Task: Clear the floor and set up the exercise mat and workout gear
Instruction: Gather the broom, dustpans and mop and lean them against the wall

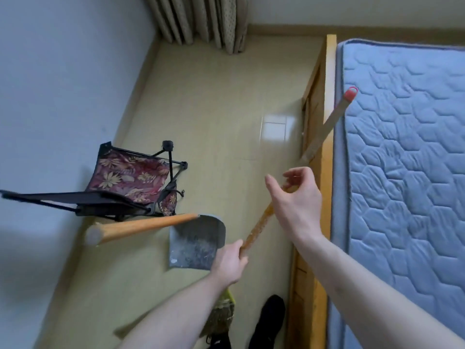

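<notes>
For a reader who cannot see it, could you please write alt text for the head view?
A person's left hand grips a broom handle low down while the right hand opens loosely around it higher up. A metal dustpan with a wooden handle lies on the floor beside a folding chair; a bare mattress is at right.

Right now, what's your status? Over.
Left hand grips broom handle; right hand loose around it. Dustpan on floor. Folding chair still on floor.

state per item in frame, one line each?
broom: tilted, handle up over the bed edge, bristles down by the feet
left hand: grips broom handle
right hand: open, fingers loose around handle
dustpan: on floor, dirt inside
folding chair: tipped over by wall
mattress: bare
</notes>
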A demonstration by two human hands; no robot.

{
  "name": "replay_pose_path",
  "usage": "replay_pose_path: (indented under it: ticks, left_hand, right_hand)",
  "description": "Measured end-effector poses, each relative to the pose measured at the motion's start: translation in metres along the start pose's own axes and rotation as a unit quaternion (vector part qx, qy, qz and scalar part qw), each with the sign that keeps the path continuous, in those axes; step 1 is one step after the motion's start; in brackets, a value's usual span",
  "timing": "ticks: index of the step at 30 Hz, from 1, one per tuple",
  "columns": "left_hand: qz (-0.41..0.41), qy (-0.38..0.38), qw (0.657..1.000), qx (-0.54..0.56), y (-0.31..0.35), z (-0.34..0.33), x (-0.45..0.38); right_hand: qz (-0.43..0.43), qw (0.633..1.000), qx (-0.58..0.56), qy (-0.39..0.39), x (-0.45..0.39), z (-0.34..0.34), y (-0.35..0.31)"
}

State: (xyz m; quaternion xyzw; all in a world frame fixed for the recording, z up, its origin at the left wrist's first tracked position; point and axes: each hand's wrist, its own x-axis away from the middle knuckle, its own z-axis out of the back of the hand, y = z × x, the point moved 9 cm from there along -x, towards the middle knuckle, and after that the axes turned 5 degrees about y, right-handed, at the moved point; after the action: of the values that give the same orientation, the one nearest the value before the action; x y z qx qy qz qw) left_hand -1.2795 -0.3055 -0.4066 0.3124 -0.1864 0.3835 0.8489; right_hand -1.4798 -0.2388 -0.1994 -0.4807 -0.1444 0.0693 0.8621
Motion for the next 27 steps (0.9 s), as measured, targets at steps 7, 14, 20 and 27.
replay_pose_path:
  ticks: [7, 14, 20, 27]
  left_hand:
    - [-0.021, -0.018, 1.000, 0.013, 0.013, 0.083, 0.106]
    - [-0.014, -0.062, 0.998, 0.015, 0.010, 0.130, 0.201]
    - [0.120, 0.066, 0.990, 0.016, -0.047, 0.235, 0.240]
    - [0.155, 0.197, 0.967, 0.048, -0.079, 0.359, 0.239]
  right_hand:
    - [-0.127, 0.990, -0.021, 0.056, 0.048, 0.100, -0.041]
    - [-0.144, 0.980, -0.091, -0.099, 0.100, 0.107, -0.128]
    - [-0.104, 0.976, -0.015, -0.191, 0.167, 0.086, -0.153]
    - [-0.053, 0.970, 0.072, -0.227, 0.203, 0.067, -0.158]
